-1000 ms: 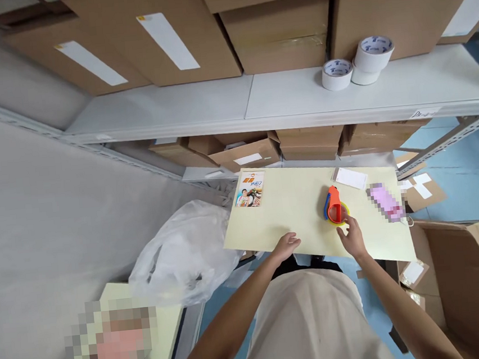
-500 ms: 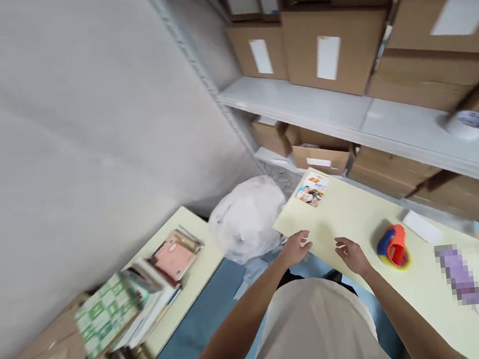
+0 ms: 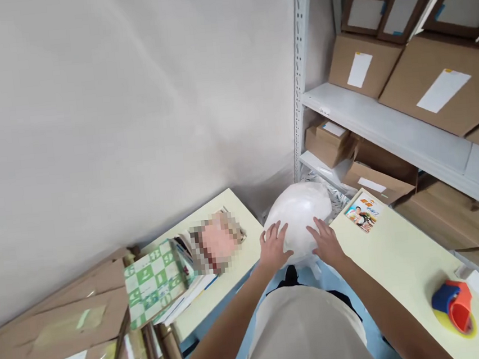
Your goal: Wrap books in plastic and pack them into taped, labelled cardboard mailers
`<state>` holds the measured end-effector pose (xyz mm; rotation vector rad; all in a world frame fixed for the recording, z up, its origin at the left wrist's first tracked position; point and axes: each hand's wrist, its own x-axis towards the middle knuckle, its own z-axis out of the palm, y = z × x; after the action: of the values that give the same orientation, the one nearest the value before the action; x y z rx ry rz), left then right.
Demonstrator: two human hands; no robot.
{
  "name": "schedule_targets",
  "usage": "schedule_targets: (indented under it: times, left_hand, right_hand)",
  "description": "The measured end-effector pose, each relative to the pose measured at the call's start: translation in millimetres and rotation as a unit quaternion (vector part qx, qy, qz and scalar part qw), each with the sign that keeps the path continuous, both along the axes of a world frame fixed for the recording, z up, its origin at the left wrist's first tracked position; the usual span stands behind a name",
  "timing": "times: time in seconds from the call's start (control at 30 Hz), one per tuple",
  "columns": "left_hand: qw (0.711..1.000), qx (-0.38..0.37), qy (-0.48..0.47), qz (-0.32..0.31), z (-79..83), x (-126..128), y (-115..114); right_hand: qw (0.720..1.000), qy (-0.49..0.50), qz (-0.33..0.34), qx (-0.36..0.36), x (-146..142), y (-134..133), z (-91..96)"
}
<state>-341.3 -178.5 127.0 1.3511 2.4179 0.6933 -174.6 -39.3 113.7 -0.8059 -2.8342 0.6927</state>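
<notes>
Item, far left: flattened cardboard point(image 3: 46, 328); a green chequered booklet point(image 3: 151, 278) stacked on the left table point(image 3: 236, 201).

Item, centre: our left hand point(image 3: 273, 247) and right hand point(image 3: 326, 242) lie on a white plastic bag point(image 3: 297, 213) with fingers spread and palms flat, gripping nothing. The bag sits full and rounded in the gap between the two tables. We judge that even pressure low on both flanks suits the slippery film.

Item, right: leaflet point(image 3: 364, 215) and tape dispenser point(image 3: 455, 302), well apart on the right table point(image 3: 400, 260).
</notes>
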Motion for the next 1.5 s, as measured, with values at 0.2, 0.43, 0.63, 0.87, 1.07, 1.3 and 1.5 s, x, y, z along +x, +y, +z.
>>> schedule_targets:
  times: [0.2, 0.43, 0.63, 0.87, 1.07, 1.3, 1.5]
  left_hand:
    - [0.999, 0.037, -0.029, -0.02, -4.8, -18, 8]
    - [0.987, 0.109, -0.102, 0.052, 10.6, -47, 25]
    - [0.979, 0.129, -0.156, -0.038, 13.1, -78, 28]
    - [0.945, 0.193, -0.212, -0.157, 42.9, -59, 47]
    - [0.974, 0.142, -0.17, -0.042, 70.1, -24, 98]
    - [0.98, 0.163, -0.109, -0.045, 101.5, -70, 81]
    - [0.958, 0.26, -0.113, -0.036, 156.9, -93, 80]
  right_hand:
    - [0.996, 0.032, 0.061, -0.053, -43, 4, 11.9]
    - [0.926, 0.268, -0.166, -0.207, -34, 38, 60.1]
    - [0.876, 0.356, -0.267, -0.187, -25, 67, 99.0]
    - [0.873, 0.313, -0.211, -0.31, -25, 68, 115.7]
    - [0.841, 0.335, -0.166, -0.391, -43, 49, 161.1]
    - [0.793, 0.501, -0.14, -0.317, -7, 58, 244.4]
    - [0.726, 0.643, -0.068, -0.234, 24, 82, 284.3]
